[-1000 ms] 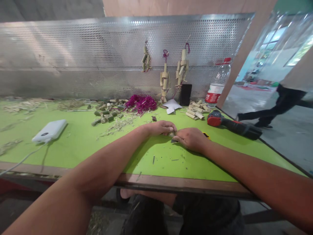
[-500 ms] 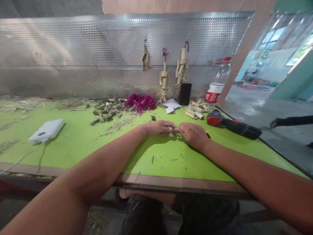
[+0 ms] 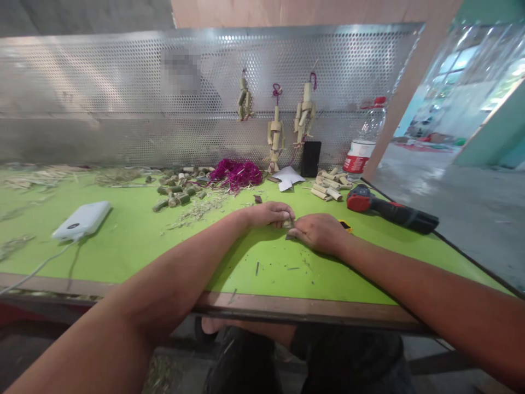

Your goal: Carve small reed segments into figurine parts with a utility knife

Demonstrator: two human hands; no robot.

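My left hand (image 3: 274, 213) is closed, its thumb and fingers pinching a small pale piece (image 3: 287, 224) that looks like cut bamboo; most of it is covered by the fingers. My right hand (image 3: 320, 232) is closed right beside it. Under the right thumb shows the edge of a thin grey-brown scrap (image 3: 290, 236), perhaps sandpaper, lying against the pale piece. Both hands rest low over the green tabletop (image 3: 246, 279). Just behind the left hand lies a small brown scrap (image 3: 257, 199). A yellow-and-black object (image 3: 346, 225) is partly hidden behind my right hand.
A cordless power tool (image 3: 391, 210) lies at right. Behind are bamboo pieces (image 3: 328, 185), purple string (image 3: 235, 174), darker stem pieces (image 3: 176, 194) and a plastic bottle (image 3: 361, 145). Bamboo figures (image 3: 275, 131) hang on perforated metal. A white power bank (image 3: 82, 220) with cable sits left.
My right hand has shifted slightly left and toward me, and the grey-brown scrap now shows under its thumb. A dark limb at the far right has left the view.
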